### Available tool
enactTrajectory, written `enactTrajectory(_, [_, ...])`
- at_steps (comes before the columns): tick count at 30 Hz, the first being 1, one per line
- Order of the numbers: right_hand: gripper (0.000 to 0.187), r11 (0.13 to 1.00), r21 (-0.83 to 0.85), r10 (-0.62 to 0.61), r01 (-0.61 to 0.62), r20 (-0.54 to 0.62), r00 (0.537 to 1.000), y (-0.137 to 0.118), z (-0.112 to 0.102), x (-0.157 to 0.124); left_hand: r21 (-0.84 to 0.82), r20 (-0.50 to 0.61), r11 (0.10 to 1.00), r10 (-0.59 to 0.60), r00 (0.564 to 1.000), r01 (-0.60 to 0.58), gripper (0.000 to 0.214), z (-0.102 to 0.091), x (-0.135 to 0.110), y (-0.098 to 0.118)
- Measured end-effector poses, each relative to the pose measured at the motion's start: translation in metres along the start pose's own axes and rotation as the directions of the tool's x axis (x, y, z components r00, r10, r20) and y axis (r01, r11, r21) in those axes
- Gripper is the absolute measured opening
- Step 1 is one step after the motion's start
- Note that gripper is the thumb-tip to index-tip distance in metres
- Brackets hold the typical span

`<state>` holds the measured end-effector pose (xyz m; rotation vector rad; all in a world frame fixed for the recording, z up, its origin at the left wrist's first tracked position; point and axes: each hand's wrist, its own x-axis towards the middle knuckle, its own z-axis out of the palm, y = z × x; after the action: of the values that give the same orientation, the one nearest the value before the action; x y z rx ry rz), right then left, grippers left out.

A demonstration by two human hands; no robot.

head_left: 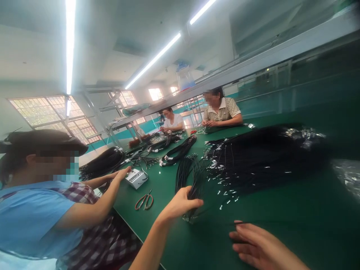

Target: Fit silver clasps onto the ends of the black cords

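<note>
My left hand [182,202] is at a bundle of thin black cables [184,174] on the green table. Its thumb stretches to the right, and the other fingers curl over the cables, partly hidden. Low on the right, my right hand [254,243] is slightly blurred, its fingers bent. A thin dark strand, apparently one black cable [244,223], runs at its thumb and index fingertip. Right of the bundle lies a large heap of black cables [247,157] with shiny metal ends.
Red-handled pliers [144,201] lie left of my left hand. Beyond them, a co-worker [42,210] touches a small white box [136,178]. Two more people [222,110] sit at the far side. More cable bundles [178,152] and clear plastic [347,176] rest on the green table [208,243].
</note>
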<state>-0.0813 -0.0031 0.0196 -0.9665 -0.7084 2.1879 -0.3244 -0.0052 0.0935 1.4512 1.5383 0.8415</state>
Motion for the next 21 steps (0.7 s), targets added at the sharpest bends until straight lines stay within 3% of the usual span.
enactTrajectory(4, [0.066, 0.995, 0.013, -0.097, 0.097, -0.032, 0.995, 0.003, 0.017, 0.032, 0.005, 0.116, 1.000, 0.007, 0.993, -0.008, 0.027, 0.002, 0.000, -0.004])
enactTrajectory(9, [0.050, 0.976, 0.073, -0.216, 0.207, 0.149, 0.965, -0.004, 0.043, 0.058, -0.071, 0.316, 0.997, 0.000, 0.949, 0.024, 0.030, 0.002, -0.003, -0.001])
enactTrajectory(11, [0.051, 0.965, 0.100, -0.259, 0.244, 0.179, 0.949, -0.009, 0.055, 0.059, -0.077, 0.325, 0.997, -0.004, 0.946, 0.030, 0.038, 0.004, -0.005, 0.002])
enactTrajectory(14, [0.060, 0.958, 0.100, -0.282, 0.268, 0.172, 0.944, -0.018, 0.071, 0.055, -0.028, 0.231, 1.000, -0.003, 0.973, 0.010, 0.052, 0.011, -0.008, 0.001])
enactTrajectory(17, [0.062, 0.949, 0.081, -0.313, 0.304, 0.154, 0.937, -0.029, 0.081, 0.049, 0.033, 0.068, 0.999, 0.018, 0.998, -0.020, 0.043, 0.020, -0.006, -0.005])
enactTrajectory(21, [0.051, 0.913, 0.070, -0.407, 0.402, 0.124, 0.905, -0.041, 0.092, 0.046, 0.108, -0.101, 0.982, 0.167, 0.981, -0.156, 0.034, 0.026, -0.001, -0.009])
